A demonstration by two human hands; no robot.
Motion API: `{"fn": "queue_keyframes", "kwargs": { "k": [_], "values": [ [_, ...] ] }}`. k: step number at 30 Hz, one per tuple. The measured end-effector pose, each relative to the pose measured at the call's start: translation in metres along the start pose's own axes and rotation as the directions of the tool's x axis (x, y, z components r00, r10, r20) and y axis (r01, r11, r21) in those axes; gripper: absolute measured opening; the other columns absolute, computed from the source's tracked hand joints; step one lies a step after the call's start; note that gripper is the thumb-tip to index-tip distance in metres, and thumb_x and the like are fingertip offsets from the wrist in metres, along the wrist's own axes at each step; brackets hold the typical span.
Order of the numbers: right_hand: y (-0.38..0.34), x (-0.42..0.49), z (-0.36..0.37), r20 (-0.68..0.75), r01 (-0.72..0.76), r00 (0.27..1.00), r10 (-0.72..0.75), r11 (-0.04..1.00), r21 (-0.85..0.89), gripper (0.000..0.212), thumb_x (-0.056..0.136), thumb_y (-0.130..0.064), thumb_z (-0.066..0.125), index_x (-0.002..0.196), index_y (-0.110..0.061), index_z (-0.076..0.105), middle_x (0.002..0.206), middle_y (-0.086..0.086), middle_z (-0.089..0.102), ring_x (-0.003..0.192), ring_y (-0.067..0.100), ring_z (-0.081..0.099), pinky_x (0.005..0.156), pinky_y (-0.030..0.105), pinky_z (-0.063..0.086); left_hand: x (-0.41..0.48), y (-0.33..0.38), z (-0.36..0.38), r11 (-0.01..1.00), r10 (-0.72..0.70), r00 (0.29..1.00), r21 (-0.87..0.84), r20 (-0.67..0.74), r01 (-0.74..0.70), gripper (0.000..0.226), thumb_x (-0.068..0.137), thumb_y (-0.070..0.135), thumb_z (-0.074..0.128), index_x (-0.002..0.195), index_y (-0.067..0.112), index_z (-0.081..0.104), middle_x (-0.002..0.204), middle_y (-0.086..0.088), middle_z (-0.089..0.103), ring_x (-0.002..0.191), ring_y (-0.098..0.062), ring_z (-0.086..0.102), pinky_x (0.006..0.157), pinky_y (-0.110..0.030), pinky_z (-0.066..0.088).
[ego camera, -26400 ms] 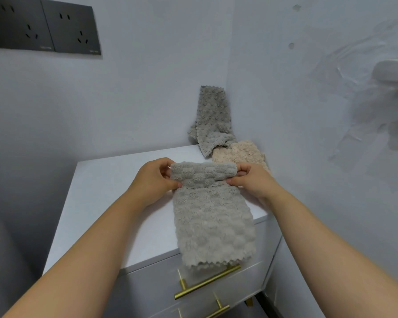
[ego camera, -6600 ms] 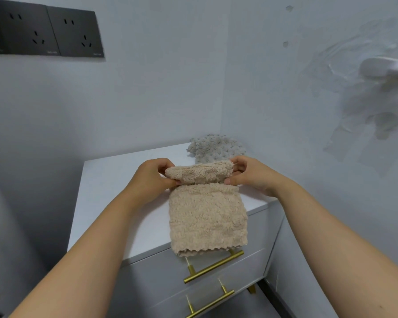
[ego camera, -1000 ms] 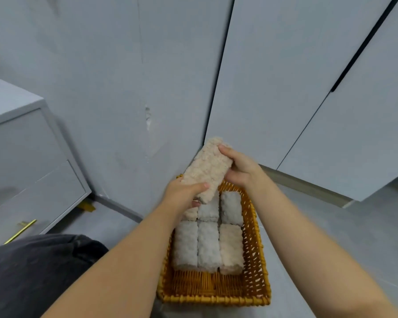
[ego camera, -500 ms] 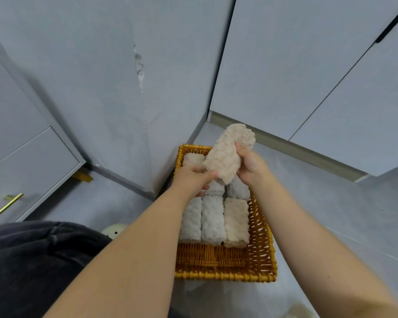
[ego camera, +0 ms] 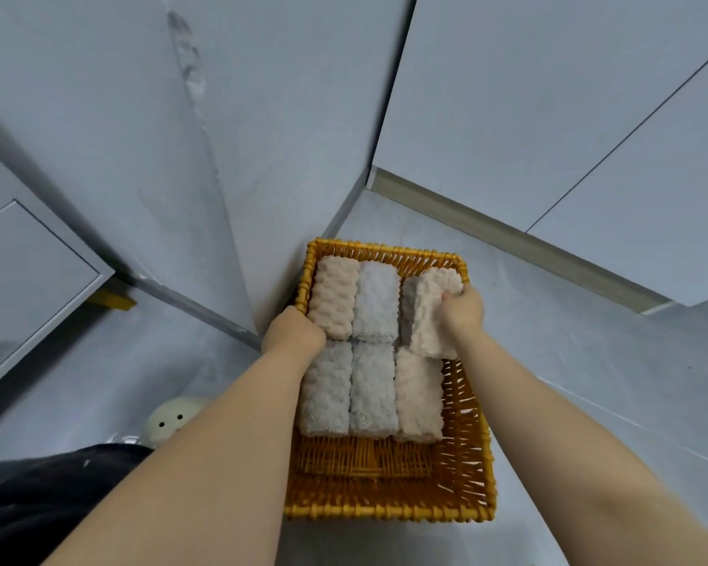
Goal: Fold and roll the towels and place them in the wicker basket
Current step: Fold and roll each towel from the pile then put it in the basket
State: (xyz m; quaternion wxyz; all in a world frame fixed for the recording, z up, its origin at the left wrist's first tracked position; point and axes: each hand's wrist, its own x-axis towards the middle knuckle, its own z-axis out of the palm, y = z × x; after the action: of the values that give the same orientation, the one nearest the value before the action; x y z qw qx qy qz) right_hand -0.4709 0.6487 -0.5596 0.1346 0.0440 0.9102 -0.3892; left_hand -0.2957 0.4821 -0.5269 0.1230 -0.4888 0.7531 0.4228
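Observation:
An orange wicker basket (ego camera: 385,514) stands on the grey floor in a wall corner. Several rolled towels lie in it in two rows: beige (ego camera: 334,296) and grey (ego camera: 375,300) at the back, two grey (ego camera: 326,390) and one beige (ego camera: 417,396) in front. My right hand (ego camera: 462,310) grips another beige rolled towel (ego camera: 424,312), tilted, in the back right slot. My left hand (ego camera: 293,332) sits at the basket's left rim, against the left rolls. Its fingers point down out of sight.
A white drawer cabinet (ego camera: 25,271) stands to the left, with pale cupboard doors (ego camera: 548,116) behind the basket. A small cream round object with two dark dots (ego camera: 172,418) lies on the floor. Dark fabric (ego camera: 37,496) fills the lower left. The basket's front strip holds no towels.
The beige roll has come down from above the basket into the back right slot. My left hand has let go of it and moved to the basket's left side. The view has tipped further down.

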Motion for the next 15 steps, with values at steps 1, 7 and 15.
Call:
{"fn": "queue_keyframes", "kwargs": {
  "k": [1, 7, 15],
  "values": [
    [-0.003, 0.006, 0.004, 0.007, 0.014, 1.000, -0.014, 0.999, -0.036, 0.031, 0.098, -0.011, 0.043, 0.127, -0.002, 0.050, 0.123, 0.014, 0.057, 0.116, 0.034, 0.053, 0.091, 0.033, 0.040, 0.001, 0.000, 0.002, 1.000, -0.003, 1.000, 0.027, -0.003, 0.003, 0.028, 0.092, 0.020, 0.054, 0.118, 0.007, 0.052, 0.121, -0.012, 0.058, 0.108, -0.030, 0.056, 0.073, -0.031, 0.041],
    [-0.003, 0.034, 0.034, 0.003, 0.038, 0.999, -0.038, 0.988, -0.148, 0.017, 0.095, -0.006, 0.038, 0.108, -0.003, 0.048, 0.092, 0.006, 0.054, 0.091, 0.027, 0.053, 0.075, 0.033, 0.042, 0.017, -0.008, 0.010, 1.000, -0.011, 1.000, 0.009, 0.028, 0.011, 0.035, 0.087, 0.008, 0.048, 0.116, -0.010, 0.054, 0.112, -0.023, 0.062, 0.099, -0.036, 0.059, 0.074, -0.042, 0.049],
    [0.016, 0.039, 0.048, 0.083, 0.438, 0.808, -0.584, 0.499, -0.748, 0.020, 0.072, 0.012, 0.055, 0.089, 0.007, 0.064, 0.094, 0.020, 0.057, 0.089, 0.037, 0.052, 0.076, 0.044, 0.042, 0.028, -0.016, 0.021, 0.999, 0.008, 1.000, 0.032, 0.016, -0.009, 0.040, 0.083, 0.005, 0.046, 0.118, -0.012, 0.051, 0.111, -0.024, 0.061, 0.098, -0.037, 0.059, 0.079, -0.042, 0.049]
  ]
}}
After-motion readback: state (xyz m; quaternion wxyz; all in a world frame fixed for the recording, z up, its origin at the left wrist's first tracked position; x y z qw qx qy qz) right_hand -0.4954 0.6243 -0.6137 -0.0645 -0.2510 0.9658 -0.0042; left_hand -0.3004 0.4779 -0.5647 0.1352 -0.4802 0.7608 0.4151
